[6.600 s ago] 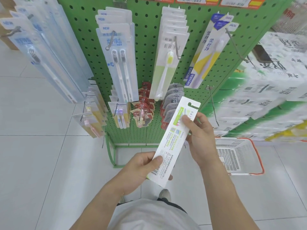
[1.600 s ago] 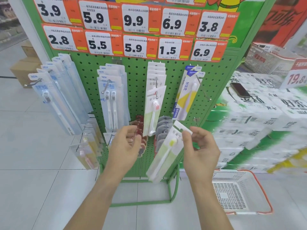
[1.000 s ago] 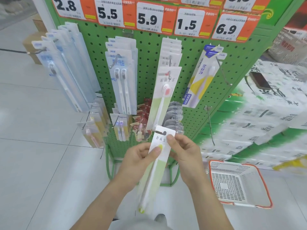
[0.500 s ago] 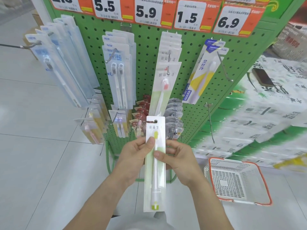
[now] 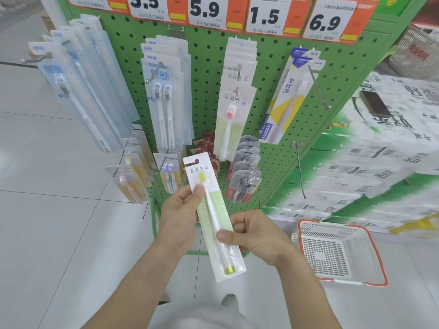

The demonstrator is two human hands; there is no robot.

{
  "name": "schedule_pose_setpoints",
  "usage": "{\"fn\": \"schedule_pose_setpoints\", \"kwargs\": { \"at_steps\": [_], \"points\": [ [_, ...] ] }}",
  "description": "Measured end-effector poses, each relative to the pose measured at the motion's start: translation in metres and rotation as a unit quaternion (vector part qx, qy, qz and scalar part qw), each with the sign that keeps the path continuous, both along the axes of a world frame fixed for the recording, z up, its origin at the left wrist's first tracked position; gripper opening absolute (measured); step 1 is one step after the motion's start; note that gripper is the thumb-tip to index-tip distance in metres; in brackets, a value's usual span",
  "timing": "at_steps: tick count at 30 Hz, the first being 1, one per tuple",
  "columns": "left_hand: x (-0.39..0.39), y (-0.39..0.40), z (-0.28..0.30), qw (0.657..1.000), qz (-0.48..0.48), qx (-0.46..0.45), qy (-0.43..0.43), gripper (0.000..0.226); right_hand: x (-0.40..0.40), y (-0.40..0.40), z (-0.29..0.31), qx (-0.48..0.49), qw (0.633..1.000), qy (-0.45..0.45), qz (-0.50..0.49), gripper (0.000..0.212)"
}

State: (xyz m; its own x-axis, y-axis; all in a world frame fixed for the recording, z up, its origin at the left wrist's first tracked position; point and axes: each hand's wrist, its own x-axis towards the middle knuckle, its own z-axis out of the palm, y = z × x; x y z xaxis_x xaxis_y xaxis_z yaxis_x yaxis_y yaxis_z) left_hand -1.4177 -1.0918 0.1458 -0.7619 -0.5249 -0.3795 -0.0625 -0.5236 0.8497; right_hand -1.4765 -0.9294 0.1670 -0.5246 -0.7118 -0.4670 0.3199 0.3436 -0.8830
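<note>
A toothbrush pack [image 5: 209,205], white card with a pale green lower half and a yellow-green brush, is held front side up in front of the green pegboard rack [image 5: 204,74]. My left hand [image 5: 180,214] grips its upper left edge, thumb on the front by the brush head. My right hand [image 5: 256,233] pinches its lower right part, thumb across the handle. The pack tilts, top to the upper left. More packs of the same kind [image 5: 235,108] hang on a hook above.
Other toothbrush packs hang on hooks at the left [image 5: 78,91] and the right [image 5: 287,100]. Bare hooks [image 5: 299,172] stick out at the right. An orange-rimmed white basket [image 5: 332,252] stands on the floor at the right. Stacked tissue packs [image 5: 380,150] fill the right side.
The pack was turned from its printed back to its front. In the last half second it tilted from upright to top-left, and my right hand slid down to its lower part.
</note>
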Motion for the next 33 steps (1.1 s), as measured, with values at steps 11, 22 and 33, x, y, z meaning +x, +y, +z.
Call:
{"fn": "schedule_pose_setpoints", "kwargs": {
  "at_steps": [11, 22, 33],
  "points": [
    [0.001, 0.0, -0.004, 0.998, -0.04, -0.034, -0.025, 0.02, -0.004, 0.011, -0.007, -0.041, 0.998, -0.032, -0.023, 0.025],
    [0.003, 0.004, -0.006, 0.998, -0.016, -0.063, -0.019, 0.02, -0.014, 0.018, -0.021, -0.051, 0.999, -0.004, -0.001, 0.032],
    [0.002, 0.011, -0.007, 0.979, -0.007, -0.201, -0.016, 0.01, 0.0, -0.001, -0.03, 0.102, 0.977, 0.187, -0.002, 0.056]
  ]
}}
